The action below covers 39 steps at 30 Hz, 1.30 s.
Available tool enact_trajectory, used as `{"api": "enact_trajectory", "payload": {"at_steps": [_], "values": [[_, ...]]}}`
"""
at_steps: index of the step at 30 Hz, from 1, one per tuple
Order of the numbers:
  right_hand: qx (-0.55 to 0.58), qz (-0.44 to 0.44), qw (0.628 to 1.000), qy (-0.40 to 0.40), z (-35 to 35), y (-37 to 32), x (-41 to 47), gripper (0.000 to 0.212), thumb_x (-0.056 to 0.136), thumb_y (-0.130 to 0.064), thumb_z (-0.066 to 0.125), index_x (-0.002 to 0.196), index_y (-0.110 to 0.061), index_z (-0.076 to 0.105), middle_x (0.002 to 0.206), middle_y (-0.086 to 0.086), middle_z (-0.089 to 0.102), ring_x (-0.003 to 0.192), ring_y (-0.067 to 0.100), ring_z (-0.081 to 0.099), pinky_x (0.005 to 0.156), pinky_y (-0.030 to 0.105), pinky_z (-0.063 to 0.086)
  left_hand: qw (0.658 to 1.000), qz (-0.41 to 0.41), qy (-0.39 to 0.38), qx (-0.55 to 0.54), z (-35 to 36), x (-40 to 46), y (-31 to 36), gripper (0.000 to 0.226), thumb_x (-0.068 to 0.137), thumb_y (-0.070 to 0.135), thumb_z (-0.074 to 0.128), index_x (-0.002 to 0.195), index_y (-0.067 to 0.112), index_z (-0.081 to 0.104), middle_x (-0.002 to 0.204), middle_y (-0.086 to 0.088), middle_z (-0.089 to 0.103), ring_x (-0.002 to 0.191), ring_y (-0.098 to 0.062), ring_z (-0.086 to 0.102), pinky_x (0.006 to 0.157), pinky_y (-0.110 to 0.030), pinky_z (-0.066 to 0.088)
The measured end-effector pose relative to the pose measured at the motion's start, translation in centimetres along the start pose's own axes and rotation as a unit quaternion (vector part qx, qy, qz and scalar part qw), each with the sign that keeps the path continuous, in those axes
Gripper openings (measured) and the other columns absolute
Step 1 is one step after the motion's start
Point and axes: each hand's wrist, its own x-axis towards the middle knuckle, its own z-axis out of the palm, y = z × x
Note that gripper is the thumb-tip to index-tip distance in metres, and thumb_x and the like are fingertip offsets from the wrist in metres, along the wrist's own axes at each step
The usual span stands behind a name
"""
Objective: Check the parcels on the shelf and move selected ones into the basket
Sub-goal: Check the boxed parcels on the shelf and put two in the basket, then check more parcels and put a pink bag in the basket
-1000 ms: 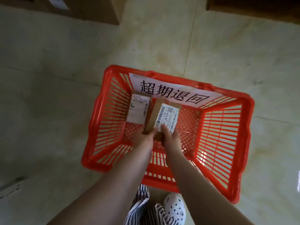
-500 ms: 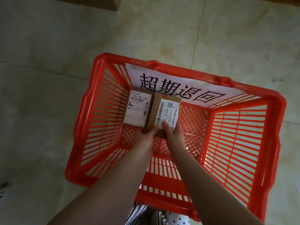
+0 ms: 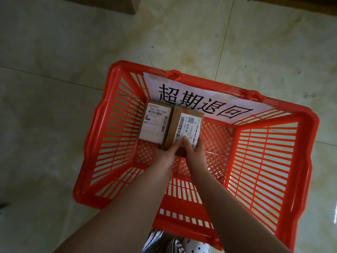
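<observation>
Red slatted plastic basket [image 3: 102, 143] on floor, white sheet with black characters on far wall. Two small brown cardboard parcels inside at far left corner, side by side, touching: left parcel [image 3: 155, 125] white label up; right parcel [image 3: 184, 128] labelled J6-S10, held at near end.

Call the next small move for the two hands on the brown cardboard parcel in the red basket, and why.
Probably let go and lift both hands out. The brown cardboard parcel with the J6-S10 label already sits low inside the red plastic slatted basket, beside the other labelled cardboard parcel, with the left hand and right hand gripping only its near end.
</observation>
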Motion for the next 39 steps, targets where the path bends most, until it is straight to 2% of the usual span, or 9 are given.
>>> {"api": "enact_trajectory", "payload": {"at_steps": [3, 6, 10, 16, 19, 22, 24, 29, 39], "values": [[-0.005, 0.008, 1.000, 0.004, -0.3, -0.2, 0.3, 0.069, 0.094, -0.037, 0.061, 0.153, -0.021, 0.028, 0.139, 0.005, 0.058, 0.121, 0.022, 0.060, 0.093, 0.034, 0.050, 1.000, -0.001, 0.013, -0.002, 0.0, 0.1, 0.0, 0.069, 0.074, 0.047, 0.075, 0.132, 0.015, 0.053, 0.128, -0.006, 0.063, 0.121, -0.028, 0.057, 0.104, -0.046, 0.045], [-0.019, 0.016, 1.000, 0.014, -0.6, -0.4, 0.2, 0.075, 0.092, -0.041, 0.062, 0.154, -0.019, 0.026, 0.141, 0.009, 0.056, 0.122, 0.026, 0.060, 0.100, 0.042, 0.050, 1.000, -0.015, 0.021, 0.007, -0.1, -0.3, 0.2, 0.070, 0.075, 0.048, 0.074, 0.131, 0.013, 0.053, 0.127, -0.008, 0.063, 0.119, -0.030, 0.057, 0.102, -0.046, 0.045], [-0.050, 0.042, 0.997, 0.045, -1.6, -2.1, -2.7, 0.077, 0.091, -0.048, 0.061, 0.153, -0.019, 0.025, 0.146, 0.010, 0.051, 0.130, 0.031, 0.052, 0.098, 0.044, 0.046, 0.999, -0.047, 0.007, 0.004, -1.1, -3.2, 1.0, 0.064, 0.075, 0.054, 0.071, 0.118, 0.011, 0.054, 0.114, -0.006, 0.062, 0.106, -0.027, 0.060, 0.083, -0.038, 0.050], [-0.052, 0.080, 0.992, 0.088, -2.4, -7.8, -12.6, 0.051, 0.091, -0.044, 0.063, 0.130, -0.012, 0.057, 0.114, 0.005, 0.068, 0.097, 0.023, 0.068, 0.077, 0.039, 0.057, 0.996, -0.042, 0.021, -0.072, -7.5, -12.6, 4.5, 0.056, 0.072, 0.049, 0.077, 0.114, 0.015, 0.060, 0.112, -0.007, 0.065, 0.103, -0.025, 0.062, 0.096, -0.043, 0.050], [-0.015, 0.069, 0.997, 0.003, -2.3, -11.8, -20.5, 0.029, 0.092, -0.036, 0.064, 0.108, -0.012, 0.067, 0.094, 0.005, 0.073, 0.082, 0.024, 0.073, 0.073, 0.039, 0.059, 0.982, -0.029, -0.031, -0.186, -12.6, -20.4, 6.5, 0.020, 0.084, 0.020, 0.071, 0.101, 0.011, 0.065, 0.098, -0.008, 0.067, 0.092, -0.021, 0.064, 0.094, -0.038, 0.052], [0.025, 0.038, 0.989, -0.142, -1.5, -16.0, -29.7, 0.022, 0.092, -0.023, 0.067, 0.105, -0.006, 0.069, 0.091, 0.012, 0.076, 0.077, 0.025, 0.074, 0.065, 0.034, 0.059, 0.954, 0.025, -0.067, -0.291, -18.9, -29.2, 7.7, 0.017, 0.087, 0.006, 0.063, 0.104, 0.007, 0.066, 0.096, -0.010, 0.069, 0.092, -0.021, 0.064, 0.093, -0.035, 0.051], [0.014, 0.023, 0.975, -0.222, -0.6, -18.1, -36.0, 0.024, 0.092, -0.019, 0.067, 0.109, -0.002, 0.070, 0.100, 0.018, 0.075, 0.086, 0.029, 0.073, 0.079, 0.042, 0.060, 0.936, 0.054, -0.067, -0.341, -23.6, -35.2, 7.6, 0.020, 0.089, 0.004, 0.059, 0.106, 0.009, 0.068, 0.095, -0.007, 0.074, 0.094, -0.020, 0.066, 0.089, -0.033, 0.052], [-0.061, -0.007, 0.945, -0.322, 3.0, -21.6, -51.4, 0.026, 0.091, -0.020, 0.069, 0.113, -0.008, 0.070, 0.102, 0.010, 0.076, 0.093, 0.020, 0.072, 0.091, 0.037, 0.056, 0.874, 0.123, -0.014, -0.471, -34.1, -49.4, 4.4, 0.027, 0.093, 0.004, 0.055, 0.117, 0.013, 0.063, 0.103, -0.002, 0.069, 0.091, -0.013, 0.064, 0.087, -0.026, 0.050], [-0.256, -0.037, 0.822, -0.508, 12.7, -14.8, -76.8, 0.008, 0.094, -0.018, 0.063, 0.096, -0.014, 0.069, 0.087, 0.002, 0.072, 0.078, 0.013, 0.066, 0.070, 0.022, 0.056, 0.703, 0.229, 0.127, -0.661, -50.9, -67.9, -10.5, 0.017, 0.095, 0.012, 0.056, 0.108, 0.020, 0.064, 0.094, 0.007, 0.071, 0.092, -0.008, 0.065, 0.076, -0.018, 0.055]]}}
